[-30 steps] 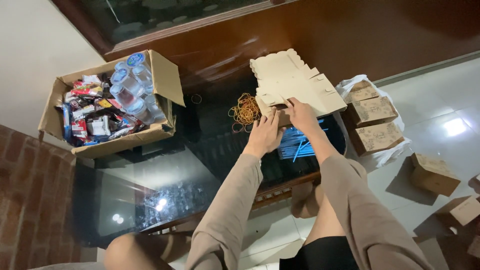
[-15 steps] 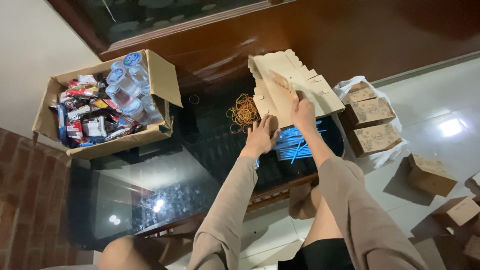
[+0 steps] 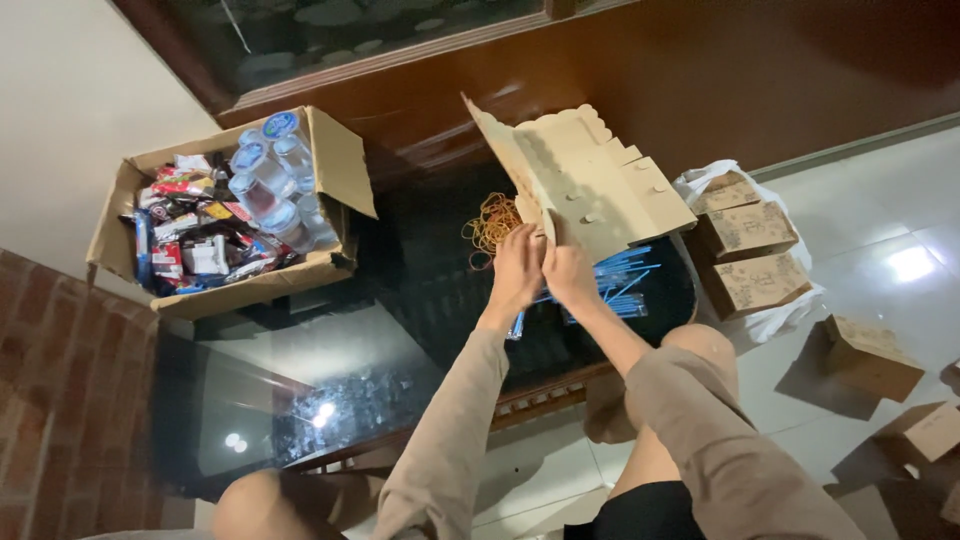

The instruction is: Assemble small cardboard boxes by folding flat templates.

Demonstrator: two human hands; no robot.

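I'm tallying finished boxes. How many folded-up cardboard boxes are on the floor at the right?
5 in plain view: three on the white bag at and; one alone at; one near the edge at. More may be cut off at the frame's right edge.

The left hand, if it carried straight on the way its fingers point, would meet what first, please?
Most likely the flat cardboard blank that the left hand already touches at its lower edge; the rubber bands lie just beside that line, though depth is unclear.

Head cam, steep downward, close over glass table (image 3: 300, 360)
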